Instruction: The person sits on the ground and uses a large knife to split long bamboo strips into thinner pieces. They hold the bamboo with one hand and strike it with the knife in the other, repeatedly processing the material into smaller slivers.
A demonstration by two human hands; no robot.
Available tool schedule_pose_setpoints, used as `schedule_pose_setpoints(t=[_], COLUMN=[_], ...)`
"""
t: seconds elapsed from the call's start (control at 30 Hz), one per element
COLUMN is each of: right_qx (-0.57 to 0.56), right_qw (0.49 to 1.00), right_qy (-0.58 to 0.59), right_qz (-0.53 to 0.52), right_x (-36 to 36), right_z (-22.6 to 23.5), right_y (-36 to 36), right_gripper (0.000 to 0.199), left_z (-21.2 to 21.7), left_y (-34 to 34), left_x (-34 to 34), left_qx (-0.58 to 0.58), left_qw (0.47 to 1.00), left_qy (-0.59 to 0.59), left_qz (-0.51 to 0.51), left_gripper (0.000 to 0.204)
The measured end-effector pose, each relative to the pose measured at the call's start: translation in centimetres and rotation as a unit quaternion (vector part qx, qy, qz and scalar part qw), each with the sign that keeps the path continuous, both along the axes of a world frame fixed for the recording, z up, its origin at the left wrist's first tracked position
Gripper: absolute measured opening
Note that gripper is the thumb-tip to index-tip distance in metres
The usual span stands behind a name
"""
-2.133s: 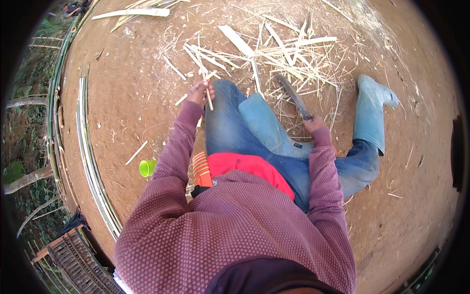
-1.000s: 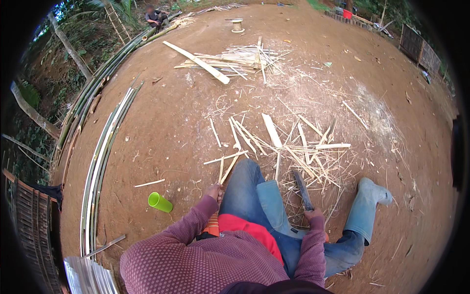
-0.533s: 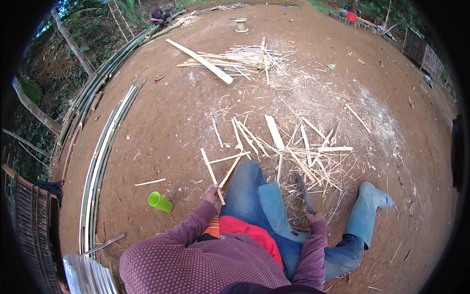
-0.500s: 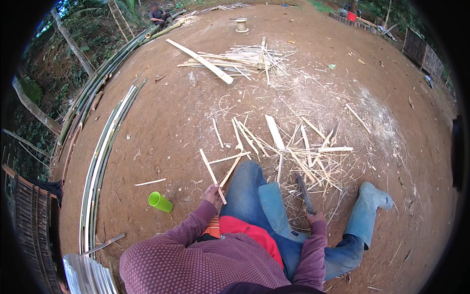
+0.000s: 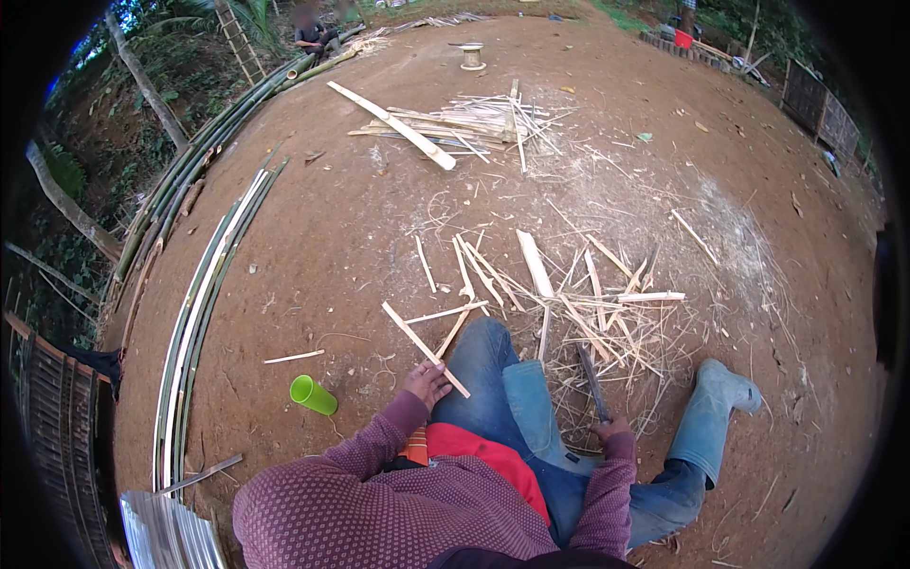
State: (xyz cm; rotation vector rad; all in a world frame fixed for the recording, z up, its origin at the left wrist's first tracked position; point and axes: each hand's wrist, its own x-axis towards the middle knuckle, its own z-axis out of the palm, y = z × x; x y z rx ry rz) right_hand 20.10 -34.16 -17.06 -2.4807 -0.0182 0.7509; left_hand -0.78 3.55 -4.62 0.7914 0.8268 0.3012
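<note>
The left hand [image 5: 427,381] grasped a pale split bamboo strip [image 5: 425,348] while the right hand [image 5: 611,431] clenched a dark long-bladed knife [image 5: 593,382] (blade pointing far).

The person wears a maroon knitted sweater with small pale dots, sleeves reaching both wrists. Beneath it shows a red garment, then blue jeans and pale grey-blue rubber boots [image 5: 706,422].
</note>
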Motion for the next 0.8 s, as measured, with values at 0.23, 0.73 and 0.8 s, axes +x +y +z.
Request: schedule_pose_setpoints(t=[0.23,0.73,0.8], right_qx=[-0.034,-0.045,-0.045], right_qw=[0.999,0.996,0.997], right_qy=[-0.035,-0.009,0.001], right_qz=[0.011,0.073,0.069], right_x=[-0.4,-1.3,-1.2], right_z=[2.0,5.3,5.1], right_y=[0.3,1.2,1.2], right_gripper=[0.037,0.037,0.036], left_z=[-0.4,-2.5,-2.4], left_y=[-1.4,-2.5,-2.6], left_x=[0.4,2.0,1.9], left_qx=[0.011,0.213,0.224], left_qw=[0.998,0.967,0.963], left_qy=[0.019,0.063,0.073], left_qz=[-0.057,-0.126,-0.129], left_gripper=[0.010,0.017,0.016])
